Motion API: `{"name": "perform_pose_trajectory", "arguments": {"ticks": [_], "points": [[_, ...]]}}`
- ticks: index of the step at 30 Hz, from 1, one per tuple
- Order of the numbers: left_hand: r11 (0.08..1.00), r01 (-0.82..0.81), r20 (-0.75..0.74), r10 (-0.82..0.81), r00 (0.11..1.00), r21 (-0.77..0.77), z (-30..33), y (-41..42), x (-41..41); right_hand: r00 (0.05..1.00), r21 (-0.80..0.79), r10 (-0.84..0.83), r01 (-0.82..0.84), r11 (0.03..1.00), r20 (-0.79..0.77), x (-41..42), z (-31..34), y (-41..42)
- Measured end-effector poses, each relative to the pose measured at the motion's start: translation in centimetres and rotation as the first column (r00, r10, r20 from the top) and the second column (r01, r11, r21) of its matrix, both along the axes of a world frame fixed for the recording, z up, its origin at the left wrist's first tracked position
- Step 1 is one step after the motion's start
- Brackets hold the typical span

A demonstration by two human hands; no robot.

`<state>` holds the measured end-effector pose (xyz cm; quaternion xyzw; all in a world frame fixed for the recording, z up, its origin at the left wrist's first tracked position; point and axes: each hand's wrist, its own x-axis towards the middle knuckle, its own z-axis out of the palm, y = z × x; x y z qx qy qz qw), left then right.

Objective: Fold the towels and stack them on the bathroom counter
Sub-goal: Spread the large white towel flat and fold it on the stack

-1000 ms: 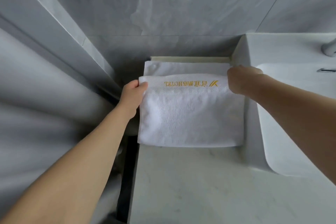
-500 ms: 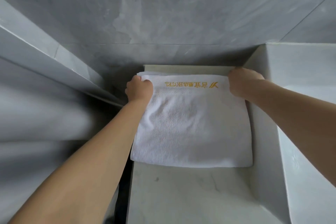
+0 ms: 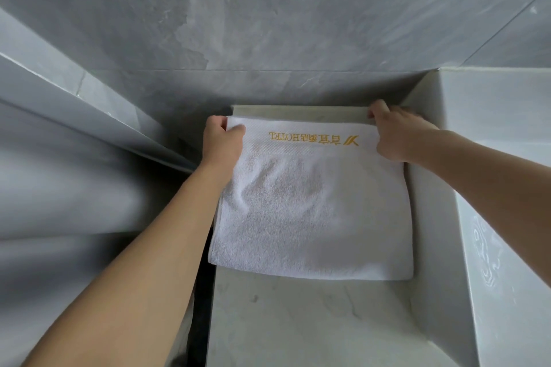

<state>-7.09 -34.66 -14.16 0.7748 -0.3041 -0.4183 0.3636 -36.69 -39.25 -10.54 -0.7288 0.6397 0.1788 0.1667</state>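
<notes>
One folded white towel with gold lettering, two hands, left hand and right hand, one marble tabletop, one white basin

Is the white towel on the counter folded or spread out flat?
Folded. The white towel lies as a compact rectangle with a rounded, doubled near edge; its layer count cannot be told.

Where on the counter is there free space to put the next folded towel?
The bare counter in front of the folded towel, between its left edge and the sink wall, is free. The back is crowded: left hand and right hand grip the towel's far corners.
</notes>
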Motion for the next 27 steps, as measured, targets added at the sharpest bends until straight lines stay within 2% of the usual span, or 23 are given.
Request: {"name": "perform_pose_trajectory", "arguments": {"ticks": [2,5,8,13,16,18,21,24,27], "points": [[0.999,0.033,0.073,-0.036,0.997,0.036,-0.6,0.1,-0.1,0.999,0.060,-0.027,0.029,0.998,-0.026,0.2,-0.2,-0.2],[0.982,0.057,0.155,-0.086,0.984,0.182,-1.0,-0.2,-0.2,0.997,0.103,-0.069,0.074,0.992,-0.046,0.7,-0.7,-0.3],[0.963,0.135,0.248,-0.193,0.949,0.233,-0.9,-0.4,-0.2,0.998,0.107,-0.012,0.019,0.994,-0.067,1.0,-1.0,-0.1],[0.982,0.151,0.416,-0.186,0.890,0.117,-0.8,0.0,-0.6,0.974,0.077,0.053,-0.036,0.996,-0.222,1.6,-1.9,-0.2],[0.979,0.199,0.542,-0.194,0.818,0.050,-1.4,0.6,-1.2,0.965,0.025,-0.060,0.068,0.997,-0.255,2.1,-2.7,0.0],[0.981,0.189,0.543,-0.177,0.821,0.034,-1.8,0.7,-1.4,0.961,-0.022,-0.121,0.119,0.993,-0.247,2.1,-3.3,0.1],[0.983,0.168,0.483,-0.112,0.868,-0.073,-2.4,0.8,-1.3,0.952,-0.036,-0.139,0.134,0.990,-0.272,2.1,-3.9,0.3],[0.979,0.182,0.547,-0.105,0.831,-0.089,-2.7,1.0,-1.4,0.941,-0.081,-0.170,0.153,0.985,-0.293,2.6,-4.0,0.7],[0.987,0.160,0.594,-0.110,0.797,-0.031,-2.9,0.8,-1.8,0.968,-0.279,-0.145,0.084,0.957,-0.206,3.0,-4.0,1.6]]}}
